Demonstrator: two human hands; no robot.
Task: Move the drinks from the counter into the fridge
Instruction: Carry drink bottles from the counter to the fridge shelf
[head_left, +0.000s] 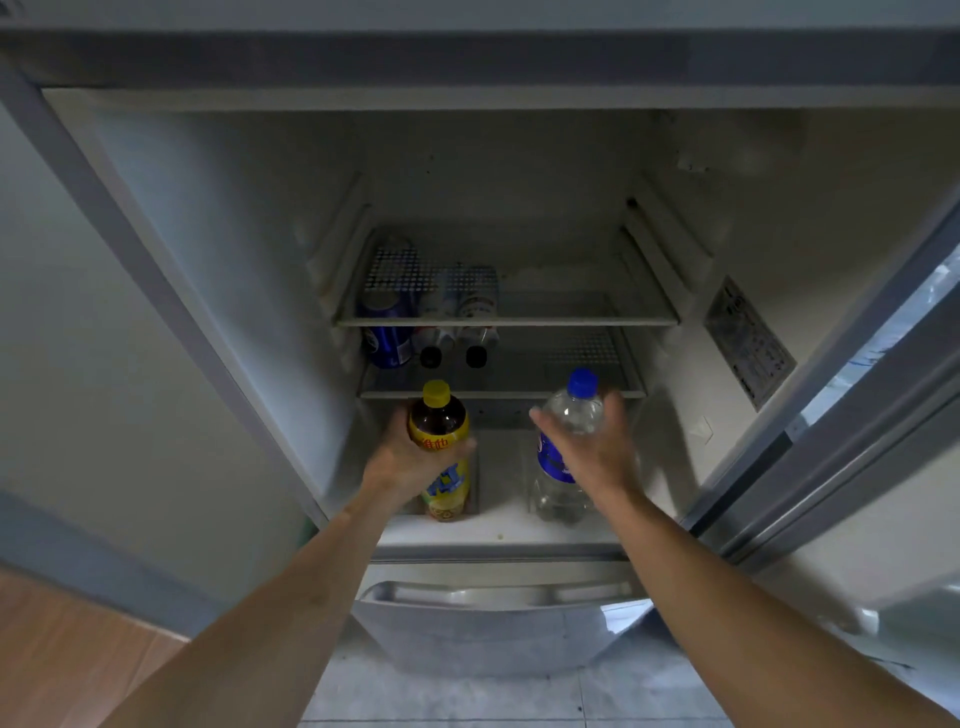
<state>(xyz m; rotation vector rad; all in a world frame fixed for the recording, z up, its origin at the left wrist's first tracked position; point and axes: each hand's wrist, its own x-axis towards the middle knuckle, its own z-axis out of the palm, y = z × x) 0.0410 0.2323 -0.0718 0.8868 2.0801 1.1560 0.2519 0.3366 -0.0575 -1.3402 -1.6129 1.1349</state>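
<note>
The fridge (218, 270) stands open in front of me. My left hand (402, 457) grips a brown tea bottle (441, 431) with a yellow cap and yellow label, upright over the fridge's bottom floor. My right hand (597, 452) grips a clear water bottle (571, 415) with a blue cap and blue label, also upright, to the right of the tea. Both bottles' bases are at or just above the white floor (498, 525); contact cannot be told.
On the glass shelf (545, 384) behind stand a blue can (387, 348) and two small dark-capped bottles (452, 348). A higher shelf (571, 317) sits above them. The open door (857, 415) is at right, a drawer handle (493, 592) below.
</note>
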